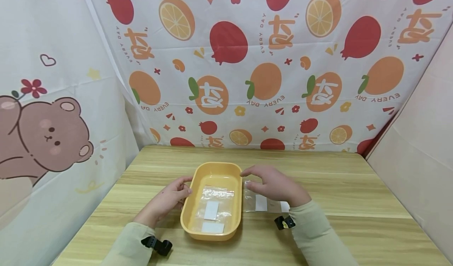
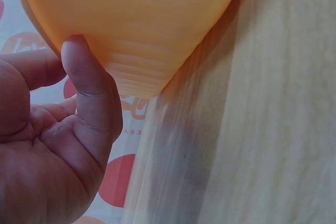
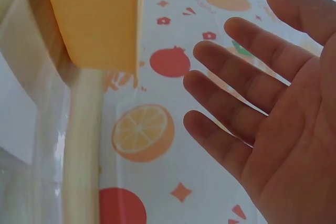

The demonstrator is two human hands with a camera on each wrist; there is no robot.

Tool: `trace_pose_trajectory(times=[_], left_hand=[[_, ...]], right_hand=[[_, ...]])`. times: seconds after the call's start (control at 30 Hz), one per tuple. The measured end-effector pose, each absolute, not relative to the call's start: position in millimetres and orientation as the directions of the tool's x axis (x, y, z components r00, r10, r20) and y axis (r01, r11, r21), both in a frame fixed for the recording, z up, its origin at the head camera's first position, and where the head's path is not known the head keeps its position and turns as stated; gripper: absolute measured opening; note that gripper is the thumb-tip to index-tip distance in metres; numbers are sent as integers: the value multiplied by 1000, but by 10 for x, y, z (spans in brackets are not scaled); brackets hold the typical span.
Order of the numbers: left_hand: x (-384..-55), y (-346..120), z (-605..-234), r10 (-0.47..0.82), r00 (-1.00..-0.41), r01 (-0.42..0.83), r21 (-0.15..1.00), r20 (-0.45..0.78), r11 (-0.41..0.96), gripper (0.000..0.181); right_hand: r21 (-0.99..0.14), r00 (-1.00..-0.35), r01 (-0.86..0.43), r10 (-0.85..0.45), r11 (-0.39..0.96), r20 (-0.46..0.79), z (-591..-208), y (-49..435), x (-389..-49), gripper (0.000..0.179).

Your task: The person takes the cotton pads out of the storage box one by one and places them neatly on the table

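Observation:
A yellow-orange rectangular tray (image 1: 209,237) with rounded corners stands on the wooden table. Inside it lie clear zip bags (image 1: 199,215) with white labels (image 1: 211,210). My left hand (image 1: 165,201) pinches the tray's left rim between thumb and finger; the left wrist view shows the thumb (image 2: 86,72) against the tray wall (image 2: 142,14). At the far right of the tray, my right hand (image 1: 271,185) hovers with its fingers extended. In the right wrist view those fingers (image 3: 226,103) are spread, holding nothing, and apart from the tray (image 3: 100,19).
More clear bags (image 1: 249,204) with white labels (image 1: 261,203) lie on the table right of the tray, partly under my right hand. A fruit-print cloth (image 1: 230,41) hangs behind the table (image 1: 318,242), and a bear-print cloth (image 1: 53,136) at left.

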State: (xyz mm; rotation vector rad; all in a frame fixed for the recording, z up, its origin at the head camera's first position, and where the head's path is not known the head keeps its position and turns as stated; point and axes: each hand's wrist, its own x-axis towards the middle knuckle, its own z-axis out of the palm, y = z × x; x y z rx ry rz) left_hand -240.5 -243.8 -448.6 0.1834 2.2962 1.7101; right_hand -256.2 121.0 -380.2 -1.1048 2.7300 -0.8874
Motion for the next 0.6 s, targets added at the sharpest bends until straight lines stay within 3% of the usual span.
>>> trace_pose_trajectory(times=[0.6], left_hand=[[-2374,-2427,-4443,264,-955,-56,954,-138,294,54]], right_hand=[[-525,-677,-676,-717,517,166,-3986,801,-2529,37]])
